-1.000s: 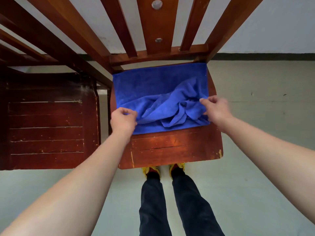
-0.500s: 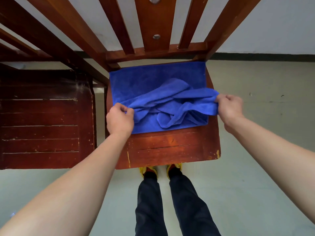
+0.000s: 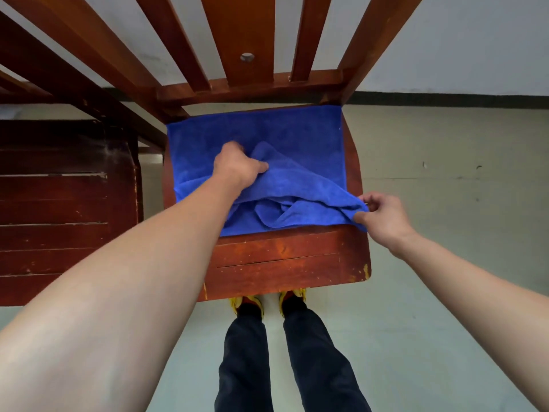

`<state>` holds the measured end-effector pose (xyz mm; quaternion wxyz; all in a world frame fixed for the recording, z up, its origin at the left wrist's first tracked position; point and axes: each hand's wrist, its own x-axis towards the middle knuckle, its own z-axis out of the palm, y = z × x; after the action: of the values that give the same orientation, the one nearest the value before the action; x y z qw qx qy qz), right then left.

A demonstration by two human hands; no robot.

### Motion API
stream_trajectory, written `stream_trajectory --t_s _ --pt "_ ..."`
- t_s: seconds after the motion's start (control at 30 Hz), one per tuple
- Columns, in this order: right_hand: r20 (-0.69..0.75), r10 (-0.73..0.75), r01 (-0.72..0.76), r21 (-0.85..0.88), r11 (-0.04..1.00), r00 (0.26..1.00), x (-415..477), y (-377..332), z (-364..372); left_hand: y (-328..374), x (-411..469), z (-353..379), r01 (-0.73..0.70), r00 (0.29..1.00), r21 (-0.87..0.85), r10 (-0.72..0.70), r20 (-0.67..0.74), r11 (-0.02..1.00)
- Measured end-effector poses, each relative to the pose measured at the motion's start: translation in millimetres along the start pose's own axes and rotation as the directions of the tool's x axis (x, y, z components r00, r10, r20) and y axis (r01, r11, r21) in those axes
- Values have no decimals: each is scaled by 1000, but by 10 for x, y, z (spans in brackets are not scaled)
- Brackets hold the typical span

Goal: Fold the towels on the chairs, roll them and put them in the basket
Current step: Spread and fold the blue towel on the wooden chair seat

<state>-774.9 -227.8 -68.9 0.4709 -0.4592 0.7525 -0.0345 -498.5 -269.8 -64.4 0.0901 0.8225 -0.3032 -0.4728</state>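
Note:
A blue towel [image 3: 285, 135] lies on the seat of a red-brown wooden chair [image 3: 285, 263], flat at the back and bunched in folds near the front. My left hand [image 3: 237, 166] grips a raised fold near the towel's middle. My right hand [image 3: 383, 217] pinches a corner of the towel at the seat's right edge, pulled out past the wood. No basket is in view.
A second, darker wooden chair [image 3: 59, 209] stands right beside the first on the left. The chair back's slats [image 3: 240, 40] rise in front of me. My legs and yellow shoes [image 3: 267, 301] are below the seat's front edge, on a pale floor.
My left hand has moved from the towel's left front edge to its middle, lifting a fold. My right hand has pulled its corner down and to the right.

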Motion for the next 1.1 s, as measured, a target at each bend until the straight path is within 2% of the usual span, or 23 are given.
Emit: stream_trajectory --t_s 0.07,0.17,0.23,0.33,0.4,0.5,0.6,0.67,0.9,1.1 --pt "-6 -37 37 -4 999 999 -13 -31 -31 -6 -55 -50 -1 1000 67 0 25 998" --pt "-49 -105 104 -19 994 993 -77 -109 -98 -89 -245 -143 -208 972 184 223 -68 961" --pt "-64 -156 155 -20 988 986 -152 -187 -140 -158 -453 -229 -314 935 141 331 -125 939" --pt "-47 -219 215 -72 974 975 -313 -291 -197 -316 -784 -372 -317 943 -42 310 -122 948" --pt "-6 -246 242 -165 956 969 -490 -338 -217 -449 -1019 -492 -320 943 -51 313 -115 946" --pt "91 -305 318 -326 891 948 -818 -329 -194 -702 -1339 -649 -363 921 152 379 -95 919" --pt "194 -320 373 -417 829 927 -1156 -224 -129 -1002 -1652 -726 -393 912 373 408 43 840" --pt "225 -322 392 -466 793 919 -1352 -89 -78 -1208 -1805 -711 -390 913 472 400 85 790" --pt "166 -378 407 -518 752 911 -2160 461 187 -2021 -2484 -611 -447 878 551 463 120 705" --pt "162 -428 441 -556 704 889 -2929 907 296 -2595 -3111 -493 -450 878 590 454 154 671"
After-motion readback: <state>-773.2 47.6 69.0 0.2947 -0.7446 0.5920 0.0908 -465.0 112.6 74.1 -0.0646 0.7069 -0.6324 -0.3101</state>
